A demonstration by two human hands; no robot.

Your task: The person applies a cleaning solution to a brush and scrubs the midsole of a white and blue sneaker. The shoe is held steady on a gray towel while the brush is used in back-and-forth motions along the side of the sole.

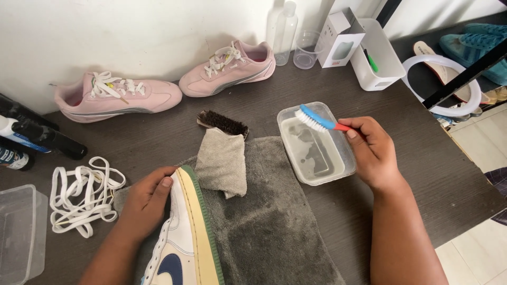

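Left hand point(145, 203): clamped on the white sneaker point(182, 240), which lies on its side on the grey towel point(274, 227).
Right hand point(372, 150): closed around the blue brush point(319, 121), bristles over the clear water tray point(314, 142).
Between hands: folded grey cloth point(222, 163), dark brush point(223, 123) just beyond.
Left of left hand: white laces point(82, 195).
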